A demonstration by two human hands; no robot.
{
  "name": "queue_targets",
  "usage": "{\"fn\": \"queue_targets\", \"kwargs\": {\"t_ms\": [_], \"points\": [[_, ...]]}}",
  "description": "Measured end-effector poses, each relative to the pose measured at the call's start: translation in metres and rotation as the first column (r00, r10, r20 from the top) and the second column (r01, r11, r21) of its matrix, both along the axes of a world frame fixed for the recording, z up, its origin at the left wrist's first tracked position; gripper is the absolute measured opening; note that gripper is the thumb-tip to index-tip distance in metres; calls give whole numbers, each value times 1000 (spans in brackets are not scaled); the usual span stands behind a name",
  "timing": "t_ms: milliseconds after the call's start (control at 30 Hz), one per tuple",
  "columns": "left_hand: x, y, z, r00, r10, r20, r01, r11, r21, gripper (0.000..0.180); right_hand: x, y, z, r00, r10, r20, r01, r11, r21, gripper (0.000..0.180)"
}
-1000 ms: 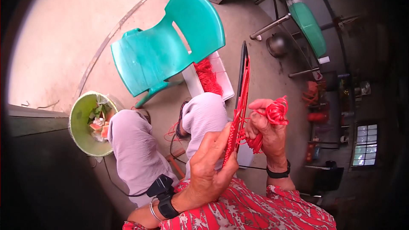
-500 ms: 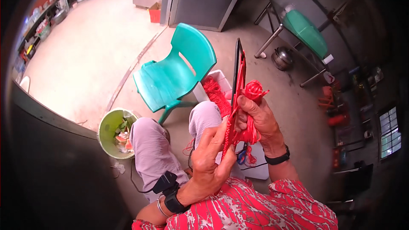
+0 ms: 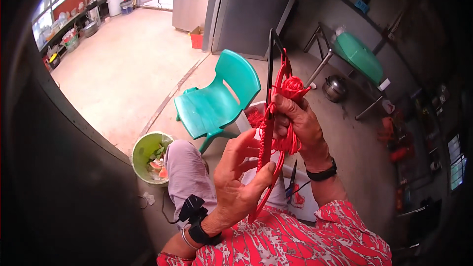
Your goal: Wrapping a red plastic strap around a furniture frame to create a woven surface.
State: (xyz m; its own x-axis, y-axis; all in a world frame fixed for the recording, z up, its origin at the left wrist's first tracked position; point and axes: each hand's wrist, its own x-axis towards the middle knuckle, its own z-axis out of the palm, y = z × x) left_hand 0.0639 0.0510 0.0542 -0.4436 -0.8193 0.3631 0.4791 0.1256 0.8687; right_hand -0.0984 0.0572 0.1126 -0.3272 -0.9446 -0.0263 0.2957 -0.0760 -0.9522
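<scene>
A narrow black frame (image 3: pixel 270 64), partly wound with red cord, stands tilted upward between my hands. My left hand (image 3: pixel 239 177) curves round its lower part, thumb on one side and fingers on the other, at the knotted red cord (image 3: pixel 263 150). My right hand (image 3: pixel 301 130) is closed on a bundle of red cord (image 3: pixel 294 87) against the frame. Loose strands hang below the right fingers, and a long red loop (image 3: pixel 266 198) runs down past my left thumb. The right fingertips are partly hidden by cord.
A green plastic chair (image 3: pixel 217 106) stands ahead, with a white box (image 3: pixel 245 122) of red cord beside it. A green bin (image 3: pixel 140 155) with scraps is at my left knee. Scissors (image 3: pixel 292 180) lie on a white surface (image 3: pixel 309 207) below my right hand. A metal pot (image 3: pixel 335 88) sits by a table.
The view has tilted, so the room sits lower. My left fingers have loosened and spread somewhat round the frame. A red loop now hangs lower beside the left thumb.
</scene>
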Motion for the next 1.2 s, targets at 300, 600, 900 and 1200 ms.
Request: {"fn": "queue_targets", "kwargs": {"t_ms": [300, 600, 900, 1200], "points": [[21, -7, 23, 987, 159, 8, -153, 964, -218, 32, 17, -4, 15, 997, 81, 8, -80, 993, -82, 15], [45, -8, 28, 978, 207, -32, -210, 968, -139, 28, 46, -17, 30, 985, 163, -54, -168, 980, -107, 14], [62, -9, 30, 970, 242, -34, -240, 970, 45, 33, 61, -43, 15, 963, 262, 65, -259, 965, -42, 17], [39, -50, 0, 954, -211, -214, 296, 780, 551, 32, 38, -53, -28, 930, 316, 187, -332, 941, 61, 18]]}}
